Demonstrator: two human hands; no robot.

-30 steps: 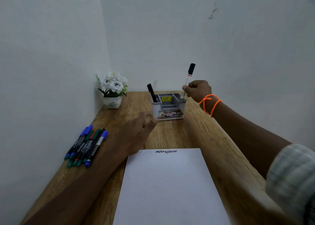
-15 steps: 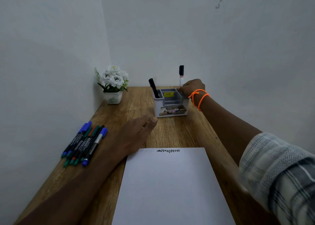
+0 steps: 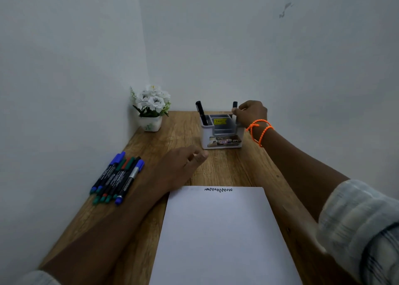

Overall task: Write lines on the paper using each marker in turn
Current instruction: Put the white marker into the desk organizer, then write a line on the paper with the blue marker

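Observation:
A white sheet of paper (image 3: 218,233) lies on the wooden desk, with one black zigzag line (image 3: 218,190) near its top edge. My right hand (image 3: 250,113) pinches a black-capped marker (image 3: 235,106) that stands in the right side of the white and grey holder (image 3: 222,131). A second black marker (image 3: 201,113) leans in the holder's left slot. Several blue, green, red and black markers (image 3: 117,177) lie in a bundle at the left. My left hand (image 3: 183,166) hovers relaxed just beyond the paper's top left corner, holding nothing.
A small white pot of white flowers (image 3: 151,107) stands in the back left corner. White walls close the desk (image 3: 224,166) in on the left and at the back. The desk's right edge runs under my right forearm.
My right hand has lowered the black-capped marker from above the holder down into its right side. My left hand has stayed near the paper's top left corner.

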